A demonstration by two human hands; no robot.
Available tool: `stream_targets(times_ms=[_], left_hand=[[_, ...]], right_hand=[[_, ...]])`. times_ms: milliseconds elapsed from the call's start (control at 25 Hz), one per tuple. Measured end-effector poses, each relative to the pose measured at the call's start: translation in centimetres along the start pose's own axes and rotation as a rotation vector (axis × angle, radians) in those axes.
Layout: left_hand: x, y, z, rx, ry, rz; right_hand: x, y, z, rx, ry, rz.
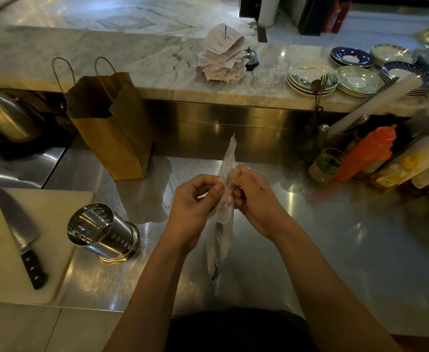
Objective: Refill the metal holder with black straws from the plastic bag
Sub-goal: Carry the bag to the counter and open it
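Both hands were up over the middle of the steel surface (310, 250), meeting at a clear plastic bag (222, 224). Left hand (195, 207) had fingers pinched shut on the bag's left side; right hand (255, 199) was pinched shut on its right side, thumbs close together near the upper part of the bag. Bag hung upright between them, top corner sticking up above the fingers, lower end dangling toward the near edge. Something dark showed low inside the bag, too blurred to say for sure it was straws.

Metal holder (104, 231) stood on the surface left of the hands, well apart from them, mouth open; inside looked bare as far as could be seen. Just left of it, a white cutting board (5, 262) at the left edge, with a black-handled knife (20, 235) lying on it. Brown paper bag (111, 125) stood upright toward the far left of the surface. Bottles, including an orange squeeze bottle (368, 153), were crowded at the far right. On the raised marble ledge behind: a spike of paper slips (222, 54) and stacked plates (312, 77).
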State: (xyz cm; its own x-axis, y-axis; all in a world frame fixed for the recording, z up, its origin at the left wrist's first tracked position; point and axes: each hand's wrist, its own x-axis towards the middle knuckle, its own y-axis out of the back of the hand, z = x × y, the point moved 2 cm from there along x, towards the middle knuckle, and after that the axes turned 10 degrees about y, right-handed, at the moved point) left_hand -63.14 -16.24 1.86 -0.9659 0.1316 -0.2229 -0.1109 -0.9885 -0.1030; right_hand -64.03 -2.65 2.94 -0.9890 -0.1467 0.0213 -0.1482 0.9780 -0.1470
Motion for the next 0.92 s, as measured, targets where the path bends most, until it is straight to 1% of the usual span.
stream_targets(times_ms=[80,200,320,400,520,640,760,840,920], left_hand=[[0.0,-0.1,0.0,0.029,0.008,0.062],[0.0,0.1,0.1,0.105,0.027,0.184],[0.1,0.8,0.5,0.109,0.040,0.246],[0.0,1.1,0.8,0.119,0.051,0.252],[0.1,1.0,0.8,0.227,0.027,0.239],[0.0,1.3,0.9,0.320,-0.008,0.210],[-0.1,1.4,1.1,0.518,-0.025,0.215],[-0.1,1.5,1.1,0.635,0.008,0.230],[-0.1,1.4,1.2,0.693,0.033,0.216]], right_hand=[[0.2,0.0,0.1,-0.062,0.011,0.015],[0.4,0.1,0.2,-0.252,0.036,0.062],[0.5,1.1,-0.4,-0.370,0.045,0.124],[0.7,1.6,-0.8,-0.435,0.039,0.120],[0.9,1.6,-0.9,-0.500,0.025,0.104],[0.7,2.1,-0.8,-0.568,-0.031,0.110],[0.8,2.9,-1.1,-0.631,-0.092,0.124],[0.8,3.0,-1.3,-0.672,-0.109,0.114],[0.7,2.7,-1.2,-0.717,-0.126,0.083]])
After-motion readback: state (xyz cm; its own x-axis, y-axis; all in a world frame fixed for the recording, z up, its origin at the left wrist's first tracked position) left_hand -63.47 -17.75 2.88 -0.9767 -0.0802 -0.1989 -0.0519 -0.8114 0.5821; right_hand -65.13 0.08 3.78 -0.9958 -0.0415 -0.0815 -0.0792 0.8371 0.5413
